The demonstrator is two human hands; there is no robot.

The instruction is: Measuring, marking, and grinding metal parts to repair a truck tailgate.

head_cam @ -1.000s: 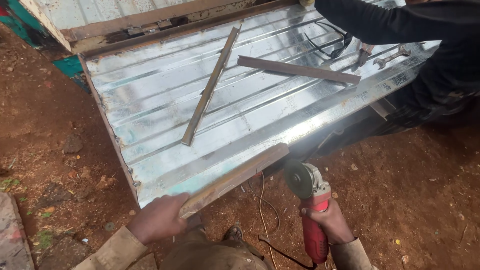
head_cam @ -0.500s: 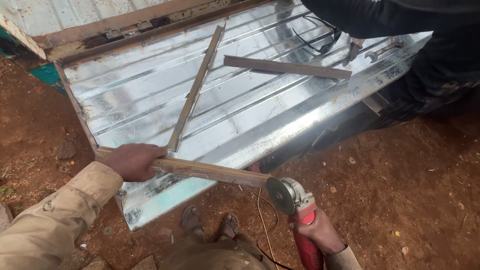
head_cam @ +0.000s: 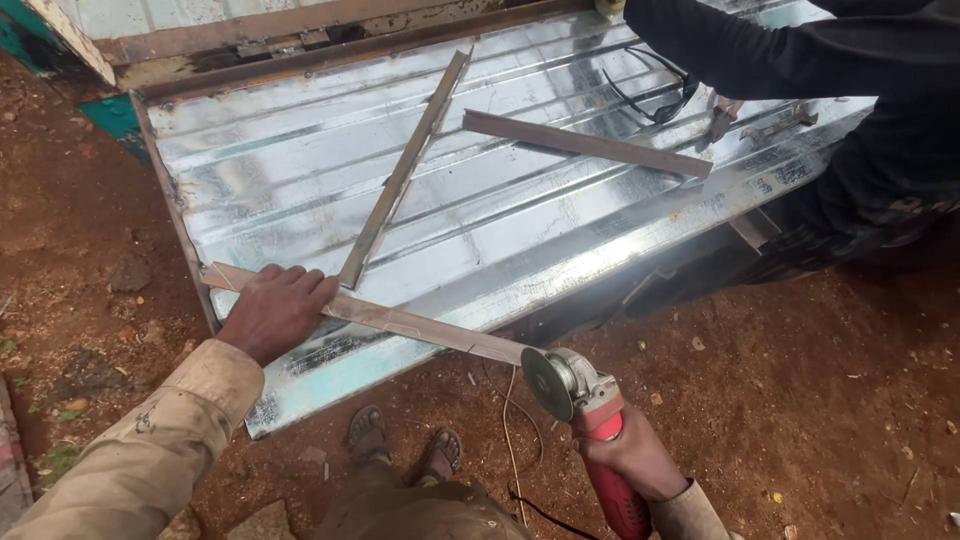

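Bare sheet (head_cam: 560, 215) lies open between two loose metal strips (head_cam: 400, 180); a co-worker's dark sleeve (head_cam: 760, 50), perhaps with pliers beneath, blocks my far corner.

Tan long sleeves (head_cam: 150, 440) (stained, creased), matching trousers, open sandals (head_cam: 368, 432).
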